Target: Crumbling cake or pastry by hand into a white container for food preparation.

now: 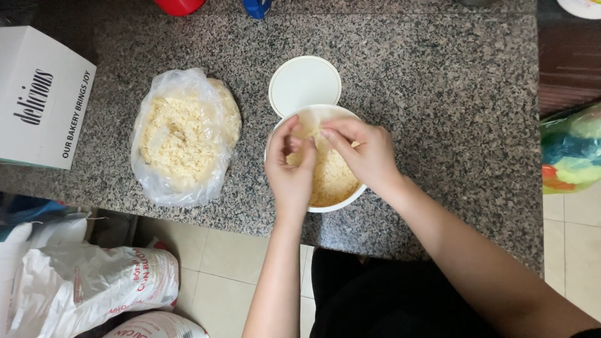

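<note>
Nearest me, the front edge of the granite counter [438, 206] runs just under my wrists, with tiled floor [219, 263] below and white sacks [81, 285] down to my left. My left hand [290, 164] and right hand [366, 153] meet over the white bowl [341, 200], fingertips pinched together on a bit of the pale yellow crumbly stuff [332, 178] inside — whether either holds a firm piece I cannot tell. The bowl sits close to the counter's front edge. Its round white lid [305, 82] lies flat just behind, touching the rim. To the left, apart from the bowl, an open clear plastic bag [184, 134] holds more of the crumbs. Farther left, a white box [41, 97] — to the right, bare granite out to the counter's end.
</note>
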